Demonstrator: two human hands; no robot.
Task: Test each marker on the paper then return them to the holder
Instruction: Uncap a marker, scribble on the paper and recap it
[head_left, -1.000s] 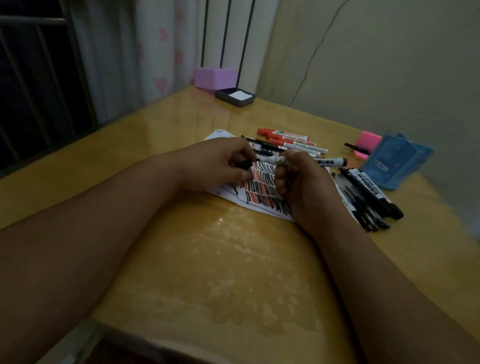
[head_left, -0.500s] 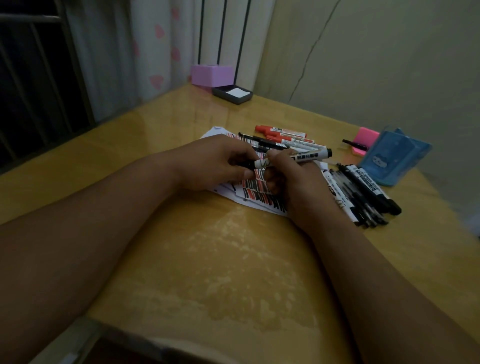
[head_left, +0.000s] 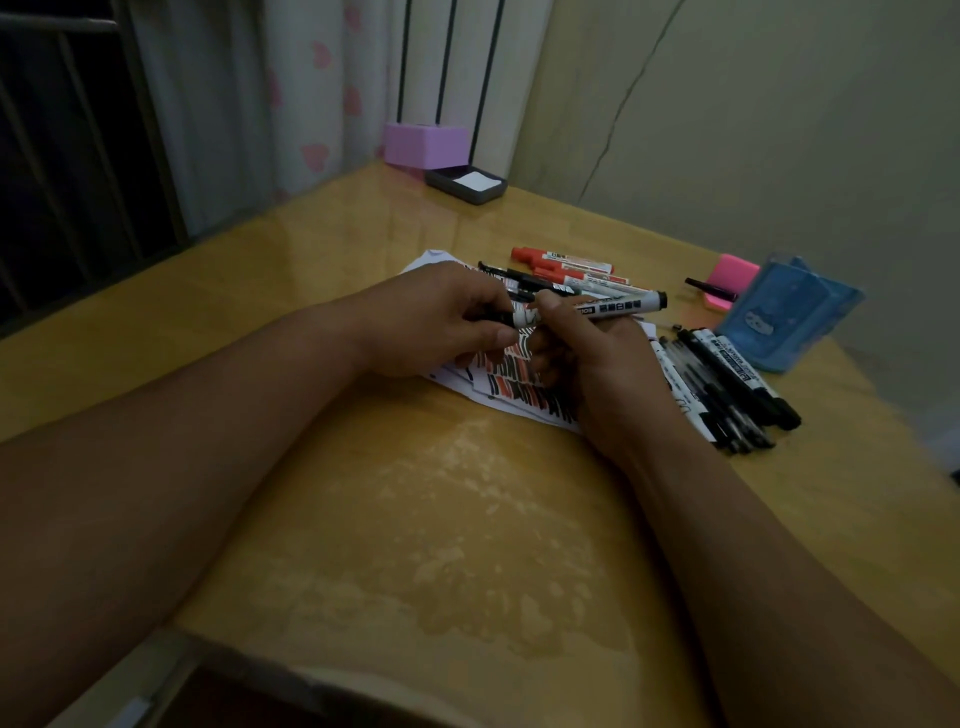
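My right hand (head_left: 587, 358) grips a white marker (head_left: 618, 304) with a black end, held level above the paper (head_left: 511, 384). My left hand (head_left: 441, 322) pinches the marker's black cap (head_left: 496, 317) at its left end. The paper lies under both hands and bears many red and black strokes. Red markers (head_left: 561, 262) and black ones lie just behind the hands. A bundle of black markers (head_left: 727, 384) lies to the right. The blue holder (head_left: 789, 317) lies on its side at the far right.
A pink sticky-note pad (head_left: 730, 278) with a black pen (head_left: 709, 288) across it sits beside the holder. A purple box (head_left: 423, 143) and a dark tray (head_left: 465, 184) with white paper stand at the table's far corner. The wall runs along the right.
The marker has shifted left and its far end has lifted slightly. My hands have drawn together, and the cap in my left hand now meets the marker's left end.
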